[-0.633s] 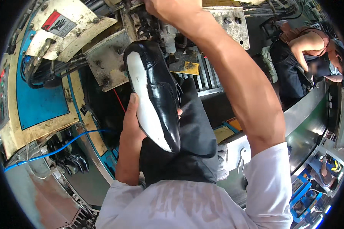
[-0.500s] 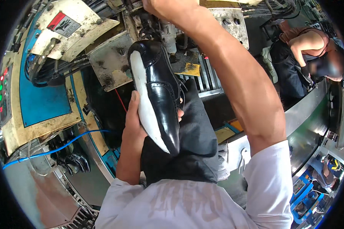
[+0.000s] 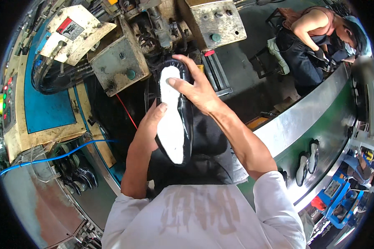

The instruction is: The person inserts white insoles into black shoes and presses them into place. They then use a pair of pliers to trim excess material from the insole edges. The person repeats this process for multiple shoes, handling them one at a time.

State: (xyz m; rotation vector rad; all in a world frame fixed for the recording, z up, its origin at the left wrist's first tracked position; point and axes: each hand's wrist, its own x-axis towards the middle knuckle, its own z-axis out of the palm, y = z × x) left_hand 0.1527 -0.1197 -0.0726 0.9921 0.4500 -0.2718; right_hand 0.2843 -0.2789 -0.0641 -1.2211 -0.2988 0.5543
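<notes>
A black leather shoe (image 3: pixel 188 124) is held between both my hands, its white underside (image 3: pixel 171 128) turned up toward me and its toe pointing back at my body. My left hand (image 3: pixel 149 124) grips its left edge near the middle, thumb lying on the white surface. Higher up, my right hand (image 3: pixel 197 91) wraps the heel end from the right, thumb pressed on the white underside. The fingers beneath the shoe are mostly hidden.
Just ahead stands a grimy machine with two metal boxes (image 3: pixel 119 62) (image 3: pixel 216 25). At right runs a green conveyor (image 3: pixel 286 166) carrying shoes (image 3: pixel 307 166); a seated person (image 3: pixel 311 41) works beyond it. Several dark shoes (image 3: pixel 81 178) sit at lower left, near a blue hose (image 3: pixel 62 159).
My right hand has come down from the machine onto the heel end. The shoe has rolled so its white underside faces up. My view has shifted, showing more of the conveyor.
</notes>
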